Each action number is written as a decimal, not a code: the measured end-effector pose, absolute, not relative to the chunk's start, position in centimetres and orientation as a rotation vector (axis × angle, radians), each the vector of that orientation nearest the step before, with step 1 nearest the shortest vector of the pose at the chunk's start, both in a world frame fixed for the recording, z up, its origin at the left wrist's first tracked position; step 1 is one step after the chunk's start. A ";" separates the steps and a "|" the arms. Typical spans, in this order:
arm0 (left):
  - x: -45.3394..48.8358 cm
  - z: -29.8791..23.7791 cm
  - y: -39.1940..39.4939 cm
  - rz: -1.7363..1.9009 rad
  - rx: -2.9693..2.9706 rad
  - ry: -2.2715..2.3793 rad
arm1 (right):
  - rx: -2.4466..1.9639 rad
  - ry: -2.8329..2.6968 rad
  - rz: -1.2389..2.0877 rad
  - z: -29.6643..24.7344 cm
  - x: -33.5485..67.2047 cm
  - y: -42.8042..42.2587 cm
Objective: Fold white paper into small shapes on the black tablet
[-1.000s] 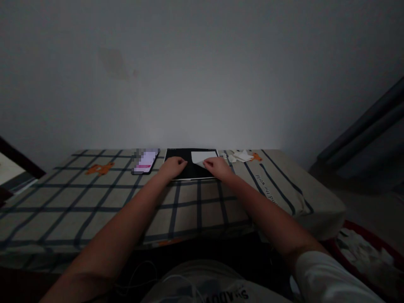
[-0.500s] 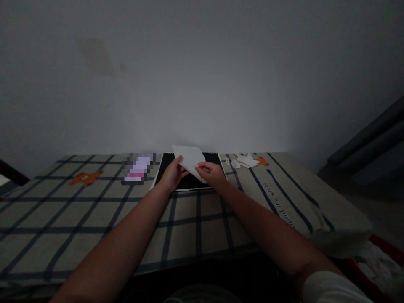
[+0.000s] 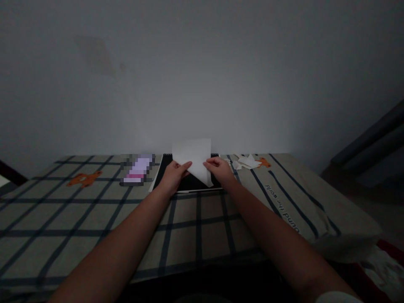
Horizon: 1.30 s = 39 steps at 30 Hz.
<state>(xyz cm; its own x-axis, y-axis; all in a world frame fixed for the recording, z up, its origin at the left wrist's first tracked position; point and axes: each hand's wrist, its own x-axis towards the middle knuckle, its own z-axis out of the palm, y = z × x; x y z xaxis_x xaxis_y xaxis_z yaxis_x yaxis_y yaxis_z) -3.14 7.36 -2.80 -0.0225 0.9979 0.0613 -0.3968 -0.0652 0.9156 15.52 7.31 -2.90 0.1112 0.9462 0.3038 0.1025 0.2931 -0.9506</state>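
Both hands hold a white sheet of paper [image 3: 193, 151] up over a black pad [image 3: 162, 172] with holes along its far edge. My left hand [image 3: 173, 176] pinches the paper's lower left side, thumb on top. At the right edge, my right hand [image 3: 221, 170] grips it between thumb and fingers. The paper's lower part narrows to a slanted point near the right hand, with a narrow strip along its right side that looks folded.
A checked cloth [image 3: 186, 223] covers the table, which meets a grey wall [image 3: 202, 84]. To the left lies a blurred-out phone [image 3: 139, 168]. Torn white paper scraps [image 3: 248, 162] sit at the right, near an orange bear print [image 3: 264, 162].
The paper has been raised and opened wider, its top right corner now standing higher. My right hand has shifted slightly right and up along its edge; the left thumb reaches further over it.
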 end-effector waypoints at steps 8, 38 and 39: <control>-3.5 -2.4 7.5 1.476 0.877 0.928 | -1.115 -1.076 1.151 -2.4 15.3 7.6; -5.6 -1.3 7.9 1.333 0.980 1.051 | -0.977 -0.877 1.221 -2.6 17.1 8.7; -5.7 -1.4 8.0 1.324 0.982 1.053 | -0.961 -0.861 1.234 -2.6 17.2 8.7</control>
